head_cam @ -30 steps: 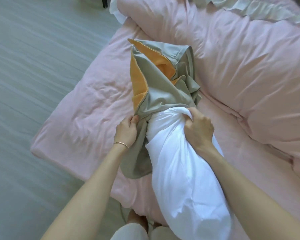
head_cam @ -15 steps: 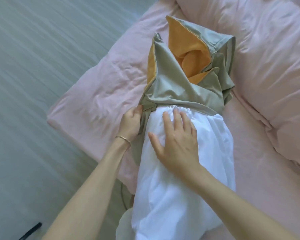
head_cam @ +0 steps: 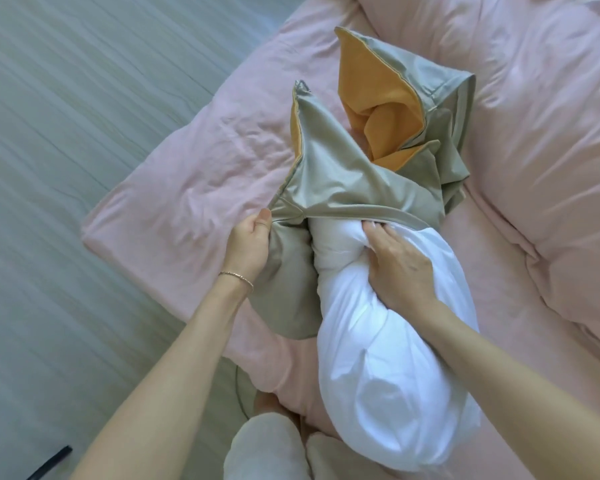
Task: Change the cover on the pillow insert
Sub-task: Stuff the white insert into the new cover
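A: Position of the pillow insert (head_cam: pixel 388 348)?

B: On the pink bed (head_cam: pixel 187 188), long axis running near to far. Near end bulges free over the bed's edge by the person's knees; far end sits just inside the mouth of the cover (head_cam: pixel 347 181), grey-green outside, orange lining showing at the far folds.

A: Why is the cover bunched like that?

B: My reading: it's gathered short so the mouth reaches the insert's end first. Most of the cover lies slack and empty beyond, so stuffing is barely begun.

A: Left hand (head_cam: pixel 248 242)?

B: Left of the insert, thumb and fingers pinching the cover's hem at the opening's left corner, pulling it outward. The hem stretches taut across to the right hand (head_cam: pixel 394 261), which probably keeps the mouth wide.

A: And the right?

B: On top of the insert, palm down, fingers curled into the white fabric right at the hem; fingertips partly tucked under it. The insert is squeezed narrow there. Likely compressing it to feed it in.

A: Arms?

B: Both extended forward; hands apart, the insert's neck between them.
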Available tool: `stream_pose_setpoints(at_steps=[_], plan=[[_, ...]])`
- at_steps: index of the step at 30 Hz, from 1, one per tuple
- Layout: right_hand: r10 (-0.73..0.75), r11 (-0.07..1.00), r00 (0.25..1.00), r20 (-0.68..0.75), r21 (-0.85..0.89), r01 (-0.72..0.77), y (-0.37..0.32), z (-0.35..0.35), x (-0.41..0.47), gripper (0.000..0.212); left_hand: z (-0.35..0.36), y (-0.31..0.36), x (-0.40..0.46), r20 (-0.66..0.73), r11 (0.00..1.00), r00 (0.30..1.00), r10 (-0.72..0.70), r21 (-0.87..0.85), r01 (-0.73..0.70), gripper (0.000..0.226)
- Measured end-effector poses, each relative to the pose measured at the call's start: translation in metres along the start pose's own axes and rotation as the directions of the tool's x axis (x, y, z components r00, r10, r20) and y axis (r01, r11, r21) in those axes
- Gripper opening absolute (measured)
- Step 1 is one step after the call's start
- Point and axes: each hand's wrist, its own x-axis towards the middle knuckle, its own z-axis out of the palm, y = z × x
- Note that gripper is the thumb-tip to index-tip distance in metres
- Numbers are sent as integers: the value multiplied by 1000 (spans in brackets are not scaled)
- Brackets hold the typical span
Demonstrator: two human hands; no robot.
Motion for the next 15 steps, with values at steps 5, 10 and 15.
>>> stream_pose_setpoints(at_steps=[5,10,15], plan=[[147,988,985,85,35,-151,-28,12,16,34,11,2,-4,32,998,999,-21,-56,23,32],[266,912,963,-28,330,-243,-62,18,38,25,-5,-7,-11,19,997,997,76,-15,-76,49],[153,843,987,39,517,-151,-102,33,61,18,-44,-40,-4,10,983,999,-38,181,35,37]])
